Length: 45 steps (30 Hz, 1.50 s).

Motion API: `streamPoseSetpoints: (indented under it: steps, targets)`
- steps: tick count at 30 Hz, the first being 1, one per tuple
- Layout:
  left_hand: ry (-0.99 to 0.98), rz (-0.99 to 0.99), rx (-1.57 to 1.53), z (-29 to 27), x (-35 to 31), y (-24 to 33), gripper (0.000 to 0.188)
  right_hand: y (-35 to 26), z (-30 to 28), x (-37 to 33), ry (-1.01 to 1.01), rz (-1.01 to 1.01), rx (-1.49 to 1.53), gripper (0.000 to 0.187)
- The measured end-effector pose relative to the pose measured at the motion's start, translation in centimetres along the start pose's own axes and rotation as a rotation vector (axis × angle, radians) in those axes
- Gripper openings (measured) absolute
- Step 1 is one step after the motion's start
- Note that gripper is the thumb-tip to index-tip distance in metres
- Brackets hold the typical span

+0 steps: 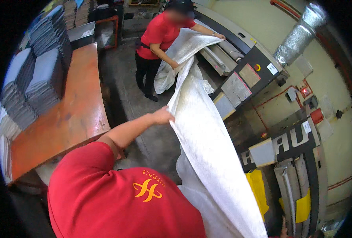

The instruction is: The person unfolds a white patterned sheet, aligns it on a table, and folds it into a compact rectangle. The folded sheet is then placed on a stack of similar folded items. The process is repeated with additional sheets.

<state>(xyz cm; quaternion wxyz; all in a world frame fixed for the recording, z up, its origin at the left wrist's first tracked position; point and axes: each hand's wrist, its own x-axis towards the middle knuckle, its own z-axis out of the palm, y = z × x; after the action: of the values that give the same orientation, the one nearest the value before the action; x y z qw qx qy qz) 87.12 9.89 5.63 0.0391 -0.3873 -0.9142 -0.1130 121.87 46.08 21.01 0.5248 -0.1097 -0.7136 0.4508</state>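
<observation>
A long white cloth [207,131] stretches from the lower edge up to a co-worker [160,35] in a red shirt and dark cap. My left hand [164,116] is closed on the cloth's left edge, the arm reaching forward. A skin-coloured sliver at the lower right, seemingly my right hand [284,227], shows beside the cloth; its fingers cannot be made out. The co-worker grips the far part with both hands, one stretched toward the machine. Folds of it hang down near the co-worker's legs.
An ironing machine [247,75] with rollers and a red button stands at the right. Nearer is a second machine [294,158] with yellow cloths [257,190] hanging on it. At the left, an orange-topped table [77,103] bears tall stacks of folded linen [45,75]. A silver duct [300,33] rises by the wall.
</observation>
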Motion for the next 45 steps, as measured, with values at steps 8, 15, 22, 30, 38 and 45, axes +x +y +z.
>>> streamPoseSetpoints:
  steps: [8, 15, 22, 30, 38, 45]
  targets:
    - [0.052, 0.226, -0.598, -5.7, -1.7, 21.4, 0.031, 0.4, 4.8, -3.9, -0.757, 0.315, 0.062, 0.036]
    - [0.16, 0.256, -0.6, -15.9, -7.2, 26.4, 0.026, -2.1, 7.0, -3.9, -0.808, 0.474, 0.413, 0.029]
    - [0.441, 0.072, -1.108, -18.8, -20.6, 26.5, 0.025, -9.9, 12.3, -8.1, -0.833, -0.016, 0.683, 0.005]
    - [0.723, -0.206, -0.785, -14.4, -37.7, 27.6, 0.018, -30.0, 13.7, -13.4, -0.66, -0.406, 0.954, 0.035]
    - [0.916, -0.733, -0.677, -4.8, -54.4, 30.3, 0.022, -44.9, 12.3, -11.3, -0.151, -1.087, 0.559, 0.036]
    - [0.636, -1.418, -0.511, 4.2, -72.5, 35.3, 0.025, -44.2, 26.5, -7.2, -0.579, -0.56, 0.947, 0.042]
